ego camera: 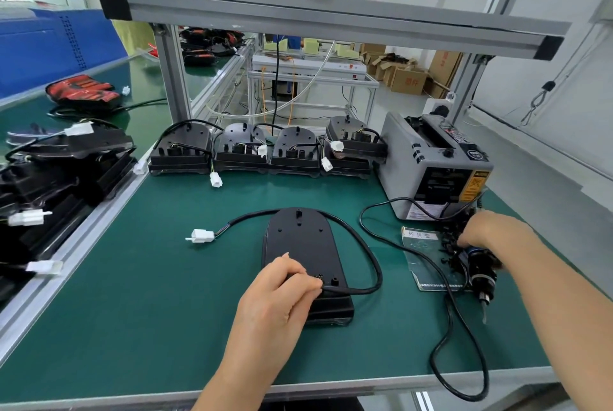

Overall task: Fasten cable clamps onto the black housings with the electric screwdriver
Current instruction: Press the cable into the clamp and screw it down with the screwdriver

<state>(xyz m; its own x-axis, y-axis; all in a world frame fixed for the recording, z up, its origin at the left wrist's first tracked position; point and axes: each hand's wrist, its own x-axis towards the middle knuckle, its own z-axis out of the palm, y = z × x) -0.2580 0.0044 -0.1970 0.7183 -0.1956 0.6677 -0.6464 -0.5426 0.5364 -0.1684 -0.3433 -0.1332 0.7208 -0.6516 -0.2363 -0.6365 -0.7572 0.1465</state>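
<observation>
Black plastic, back side up: the housing (300, 254) I am working on lies flat on the green mat (149, 294), and I place everything else from it. My left hand (278, 291) sits at the housing's near end, fingers curled round the cable (365, 244) just where it enters the shell. I judge this pins the wire in its seat so a clamp can go over it. From there the cable loops out to the right of the housing and round its far end. It finishes in a white connector (200, 235) to the left, clear of the work.

My right hand (487, 231) is well to the right of the housing, knuckles up, fingertips dipped into a pile of small black clamps (451, 244) on a clear plastic bag (421, 264). Whether it has one pinched I cannot tell. The electric screwdriver (482, 273) is just beneath that wrist, bit toward me. I cannot tell if my palm carries it or if it lies on the bag. Its cord (446, 334) snakes toward the near edge, right of the housing. I see no clamp fastened here, so I judge the step to be fetching one.

Beyond the housing, a row of like housings (238, 148) stands under the aluminium frame (298, 9), with a grey tape dispenser (431, 161) to the right of the row. More stacked housings (76, 158) sit on the bench to the left. Far beyond, through the frame, are cardboard boxes (408, 78) on a pale floor.
</observation>
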